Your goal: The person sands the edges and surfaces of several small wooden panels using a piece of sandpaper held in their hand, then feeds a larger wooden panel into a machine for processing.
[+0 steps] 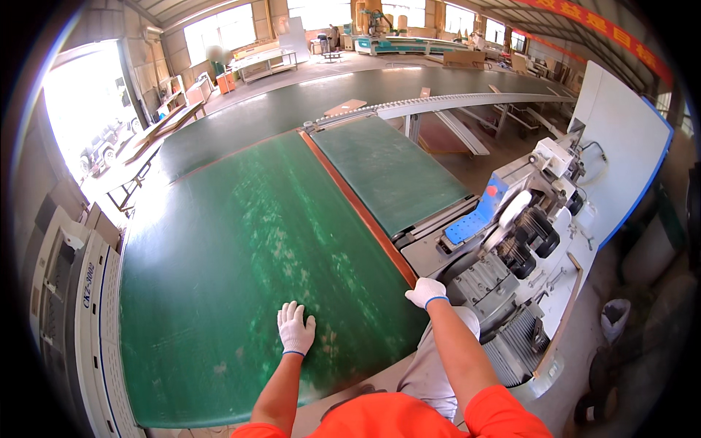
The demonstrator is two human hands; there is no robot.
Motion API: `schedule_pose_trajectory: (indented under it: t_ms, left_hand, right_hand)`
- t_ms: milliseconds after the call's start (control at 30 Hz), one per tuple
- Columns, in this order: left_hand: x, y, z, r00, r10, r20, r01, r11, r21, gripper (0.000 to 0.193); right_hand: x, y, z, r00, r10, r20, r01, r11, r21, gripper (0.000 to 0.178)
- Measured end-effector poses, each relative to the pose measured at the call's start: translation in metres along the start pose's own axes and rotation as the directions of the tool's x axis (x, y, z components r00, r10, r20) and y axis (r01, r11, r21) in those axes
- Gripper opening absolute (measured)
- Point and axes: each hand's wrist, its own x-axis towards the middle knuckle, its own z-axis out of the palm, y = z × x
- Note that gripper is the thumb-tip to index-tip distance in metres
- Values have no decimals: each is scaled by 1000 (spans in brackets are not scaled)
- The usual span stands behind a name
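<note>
My left hand (296, 331), in a white knit glove with a blue cuff, lies flat with its fingers out on the wide green conveyor belt (219, 248). Along the belt's right side runs a long, narrow orange-brown strip (354, 201). At the strip's near end is my right hand (428, 292), gloved the same way, its fingers curled closed around that end. The exact grip is partly hidden by the back of the glove. Pale scuffs and dusty marks streak the belt between the hands and beyond them.
To the right stands a machine with motors (529, 237), a blue bracket (471, 219) and a white open cover (621, 146). A smaller green belt (391, 171) lies beyond the strip. A roller rail (467, 104) crosses behind. A white machine cabinet (91, 306) borders the left side.
</note>
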Motion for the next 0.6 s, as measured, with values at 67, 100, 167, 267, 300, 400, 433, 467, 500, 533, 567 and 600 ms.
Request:
schedule_pose_trajectory:
  t_ms: [67,100,167,267,300,400,433,467,500,533,567,600]
  left_hand:
    - [-1,2,1,1000,-1,-3,1,1000,3,43]
    - [0,2,1,1000,-1,-2,1,1000,-2,43]
    - [0,3,0,1000,-3,1,3,1000,-12,43]
    - [1,5,1,1000,-16,16,17,1000,-16,44]
    - [1,5,0,1000,-16,18,16,1000,-18,44]
    - [1,6,0,1000,-16,19,16,1000,-15,44]
    - [1,5,0,1000,-18,13,18,1000,-10,44]
    - [0,3,0,1000,-19,8,19,1000,-4,44]
    - [0,3,0,1000,-15,9,15,1000,-2,44]
    - [0,3,1,1000,-11,9,11,1000,1,44]
    - [0,2,0,1000,-7,10,7,1000,4,44]
    - [-1,1,0,1000,-6,9,6,1000,2,44]
  right_hand:
    - [2,3,3,1000,0,4,0,1000,-3,50]
    - [2,3,3,1000,1,3,-1,1000,1,50]
    - [1,4,2,1000,1,1,-1,1000,6,50]
    - [2,4,2,1000,4,-12,-4,1000,18,50]
    - [2,5,2,1000,3,-15,-3,1000,18,50]
    - [3,5,2,1000,-1,-14,2,1000,20,50]
    - [1,3,0,1000,-4,-7,4,1000,22,50]
    - [0,1,-1,1000,-6,0,6,1000,24,50]
    - [1,2,0,1000,-9,-8,9,1000,24,50]
    - [3,3,2,1000,-11,-16,12,1000,25,50]
    - [4,3,4,1000,-14,-24,14,1000,25,50]
    - [3,2,4,1000,-11,-20,12,1000,26,50]
